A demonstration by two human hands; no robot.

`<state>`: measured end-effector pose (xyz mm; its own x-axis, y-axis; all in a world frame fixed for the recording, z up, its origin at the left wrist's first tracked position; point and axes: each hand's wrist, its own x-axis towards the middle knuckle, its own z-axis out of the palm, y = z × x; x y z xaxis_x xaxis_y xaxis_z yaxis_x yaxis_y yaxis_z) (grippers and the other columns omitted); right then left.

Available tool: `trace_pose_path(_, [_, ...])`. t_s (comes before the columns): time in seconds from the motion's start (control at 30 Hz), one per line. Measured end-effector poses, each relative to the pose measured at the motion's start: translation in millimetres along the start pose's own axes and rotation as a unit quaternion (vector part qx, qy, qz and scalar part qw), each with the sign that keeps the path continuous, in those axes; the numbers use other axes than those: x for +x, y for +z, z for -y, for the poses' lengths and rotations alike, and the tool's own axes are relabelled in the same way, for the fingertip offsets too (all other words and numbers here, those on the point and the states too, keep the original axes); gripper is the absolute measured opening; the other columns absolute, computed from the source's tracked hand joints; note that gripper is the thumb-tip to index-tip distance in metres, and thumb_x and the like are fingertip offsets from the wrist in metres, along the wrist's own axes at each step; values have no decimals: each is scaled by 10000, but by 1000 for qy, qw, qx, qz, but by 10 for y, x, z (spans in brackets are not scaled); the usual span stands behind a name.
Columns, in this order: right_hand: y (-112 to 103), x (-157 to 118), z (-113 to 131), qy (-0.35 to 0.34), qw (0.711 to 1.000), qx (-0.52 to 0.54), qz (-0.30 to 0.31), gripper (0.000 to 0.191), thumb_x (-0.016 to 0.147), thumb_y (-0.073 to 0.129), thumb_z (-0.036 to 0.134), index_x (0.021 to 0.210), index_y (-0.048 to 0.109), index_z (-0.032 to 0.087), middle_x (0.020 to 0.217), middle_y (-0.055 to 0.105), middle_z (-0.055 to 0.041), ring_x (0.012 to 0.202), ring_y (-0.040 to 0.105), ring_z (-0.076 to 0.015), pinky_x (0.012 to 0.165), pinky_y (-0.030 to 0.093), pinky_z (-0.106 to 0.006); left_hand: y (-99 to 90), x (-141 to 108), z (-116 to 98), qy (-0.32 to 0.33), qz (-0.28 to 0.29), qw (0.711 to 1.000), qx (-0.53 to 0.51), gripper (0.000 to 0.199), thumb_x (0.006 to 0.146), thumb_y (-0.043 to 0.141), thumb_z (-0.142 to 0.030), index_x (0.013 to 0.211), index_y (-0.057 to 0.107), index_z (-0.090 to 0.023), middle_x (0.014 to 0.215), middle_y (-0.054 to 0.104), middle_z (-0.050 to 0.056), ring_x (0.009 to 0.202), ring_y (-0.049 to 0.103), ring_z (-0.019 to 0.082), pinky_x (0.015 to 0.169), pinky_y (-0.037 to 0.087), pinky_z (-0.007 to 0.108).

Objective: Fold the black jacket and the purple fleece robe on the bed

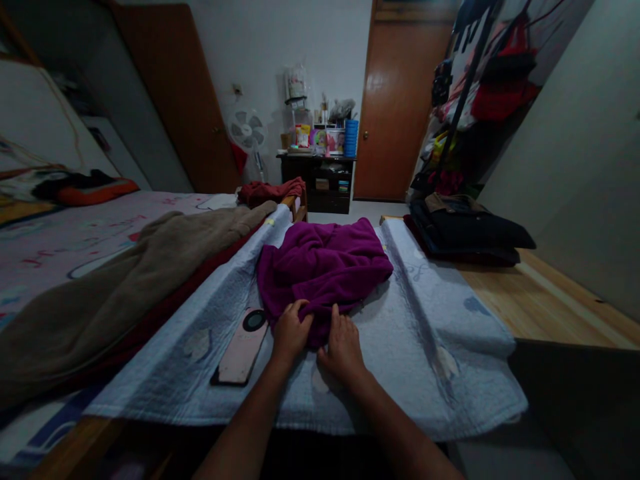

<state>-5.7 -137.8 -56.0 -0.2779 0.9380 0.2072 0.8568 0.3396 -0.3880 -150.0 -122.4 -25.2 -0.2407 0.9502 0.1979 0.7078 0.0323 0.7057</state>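
Note:
A purple garment lies loosely bunched on a light blue quilted cloth. My left hand is at its near left edge, with the fingers curled on a fold of the fabric. On the near right side, my right hand touches the same narrow near end, its fingers pressed together against the fabric. The purple cloth between the two hands bulges toward me. A phone in a pinkish case lies on the quilted cloth, left of my left hand.
A brown blanket spreads along the bed at left. Folded dark clothes rest on a wooden surface at right. Farther back stand a white fan, a dark cabinet and a brown door.

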Motion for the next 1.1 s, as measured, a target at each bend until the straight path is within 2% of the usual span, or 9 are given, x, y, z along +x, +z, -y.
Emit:
trace_pose_path(0.13, [33, -8, 4, -38, 995, 60, -64, 885, 690, 518, 132, 1494, 157, 61, 1247, 539, -196, 1162, 477, -311, 966, 426, -459, -13, -13, 13, -4, -4, 999, -34, 271, 852, 525, -340, 1060, 632, -203, 1077, 664, 79, 1027, 612, 230, 919, 442, 360])
trace_pose_path(0.23, [72, -33, 33, -63, 990, 100, -75, 826, 740, 494, 117, 1493, 156, 86, 1231, 556, -168, 1114, 508, -274, 945, 453, -429, 7, -15, 50, -29, -12, 997, -70, 308, 846, 522, -374, 1070, 641, -201, 1060, 681, 82, 999, 627, 237, 897, 450, 367])
trace_pose_path(0.37, [92, -76, 93, -82, 991, 86, -56, 706, 750, 525, 106, 1424, 313, 104, 1276, 537, -163, 1130, 491, -269, 977, 417, -433, 54, 45, 170, -48, -21, 985, -164, 341, 837, 522, -413, 1055, 654, -187, 1003, 709, 74, 934, 650, 230, 868, 466, 356])
trace_pose_path(0.47, [6, -69, 125, -95, 993, 66, -9, 493, 737, 526, 71, 1222, 530, 159, 1140, 602, -110, 1048, 507, -254, 921, 422, -395, 85, 115, 292, -57, -43, 971, -226, 361, 820, 537, -413, 1045, 662, -160, 1020, 713, 84, 963, 647, 231, 901, 460, 354])
trace_pose_path(0.6, [-142, -47, 127, -106, 992, 70, 25, 320, 736, 510, 64, 1008, 612, 200, 959, 609, -54, 934, 501, -221, 837, 415, -334, 114, 143, 400, -93, -69, 954, -276, 416, 792, 570, -424, 1070, 660, -129, 1045, 711, 103, 989, 644, 238, 915, 462, 362])
trace_pose_path(0.7, [-185, -44, 65, -103, 990, 94, 0, 299, 724, 488, 58, 957, 610, 200, 933, 588, -45, 917, 487, -212, 833, 409, -325, 114, 115, 404, -120, -77, 936, -322, 462, 778, 590, -436, 1110, 650, -122, 1046, 712, 103, 992, 646, 235, 897, 478, 356])
trace_pose_path(0.8, [-249, -20, -93, -85, 984, 145, -59, 301, 695, 454, 47, 910, 601, 198, 918, 572, -49, 924, 491, -211, 846, 416, -328, 70, 94, 343, -137, -85, 925, -344, 470, 766, 606, -430, 1118, 646, -121, 1064, 707, 105, 1010, 643, 236, 906, 477, 360])
trace_pose_path(0.93, [-564, 49, -452, -49, 966, 211, -140, 259, 706, 419, 87, 858, 590, 207, 869, 568, -46, 880, 532, -203, 815, 436, -329, -43, 90, 184, -117, -102, 927, -342, 445, 764, 615, -424, 1103, 653, -137, 1094, 697, 97, 1043, 630, 238, 955, 451, 373])
trace_pose_path(1.1, [-1247, 75, -1042, 20, 944, 214, -249, 194, 743, 441, 187, 825, 616, 209, 836, 592, -36, 812, 559, -195, 766, 449, -321, -141, 49, 28, -84, -107, 934, -330, 437, 777, 611, -442, 1105, 652, -156, 1085, 697, 78, 1049, 626, 236, 957, 451, 372])
